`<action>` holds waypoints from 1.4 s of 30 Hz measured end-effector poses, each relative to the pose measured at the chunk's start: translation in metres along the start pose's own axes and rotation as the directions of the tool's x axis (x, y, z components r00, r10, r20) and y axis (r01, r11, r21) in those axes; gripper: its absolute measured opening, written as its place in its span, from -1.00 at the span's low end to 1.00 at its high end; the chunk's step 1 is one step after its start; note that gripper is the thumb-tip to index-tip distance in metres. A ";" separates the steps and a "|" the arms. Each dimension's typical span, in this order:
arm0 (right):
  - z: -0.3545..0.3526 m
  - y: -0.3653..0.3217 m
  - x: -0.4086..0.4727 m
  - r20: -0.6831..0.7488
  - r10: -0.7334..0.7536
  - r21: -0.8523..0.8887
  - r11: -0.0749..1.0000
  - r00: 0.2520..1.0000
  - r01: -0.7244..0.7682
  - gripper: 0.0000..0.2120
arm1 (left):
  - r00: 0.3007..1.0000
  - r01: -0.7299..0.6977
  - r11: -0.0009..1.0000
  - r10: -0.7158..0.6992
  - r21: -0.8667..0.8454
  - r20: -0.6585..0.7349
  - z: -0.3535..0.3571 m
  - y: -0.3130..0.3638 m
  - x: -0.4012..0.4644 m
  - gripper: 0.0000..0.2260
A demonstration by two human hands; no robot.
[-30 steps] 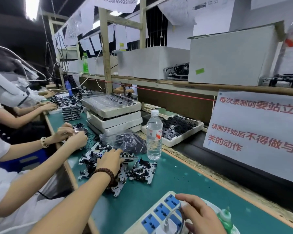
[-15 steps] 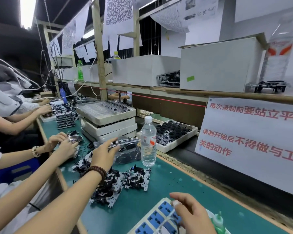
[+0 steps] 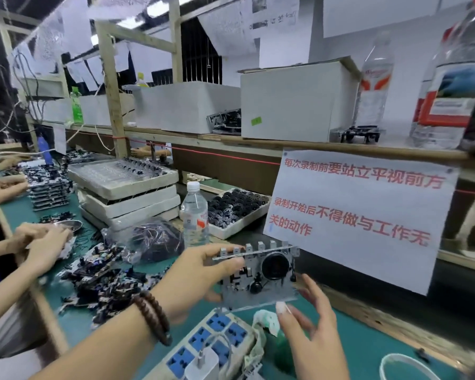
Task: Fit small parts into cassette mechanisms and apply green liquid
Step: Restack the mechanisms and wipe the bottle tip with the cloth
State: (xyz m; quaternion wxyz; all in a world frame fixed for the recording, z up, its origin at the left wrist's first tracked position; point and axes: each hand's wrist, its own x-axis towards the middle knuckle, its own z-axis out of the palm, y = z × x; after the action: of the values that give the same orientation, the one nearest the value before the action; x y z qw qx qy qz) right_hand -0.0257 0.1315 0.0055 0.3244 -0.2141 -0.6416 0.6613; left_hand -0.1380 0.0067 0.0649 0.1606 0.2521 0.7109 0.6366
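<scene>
Cassette mechanism (image 3: 258, 275), a metal plate with a round black part and a row of tabs along its top edge, is held upright in the air above the green bench mat (image 3: 362, 344). The left hand (image 3: 192, 281) grips its left end, fingers curled over the top edge and thumb underneath. The right hand (image 3: 310, 333) is just beside the plate's lower right corner with its fingers spread and loose; whether a fingertip touches the plate I cannot tell. Directly below lie a green-stained rag (image 3: 266, 322) and a white power strip (image 3: 203, 344) with blue sockets. Left of these a heap of mechanisms (image 3: 102, 275) covers the mat, with a water bottle (image 3: 194, 215) and a tray of black wheels (image 3: 233, 209) beyond.
</scene>
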 end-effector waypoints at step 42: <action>-0.133 0.067 -0.006 -0.208 0.433 -0.041 0.892 0.877 -0.450 -0.81 | 0.820 -0.510 0.650 0.170 0.564 0.546 0.146 -0.014 0.041 -0.73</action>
State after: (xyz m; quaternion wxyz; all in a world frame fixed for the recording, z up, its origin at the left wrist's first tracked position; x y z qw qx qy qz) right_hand 0.0610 0.2239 -0.0726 0.2160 -0.4321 -0.5699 0.6647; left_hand -0.0939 0.1489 0.0351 0.0874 0.5644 0.7755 0.2689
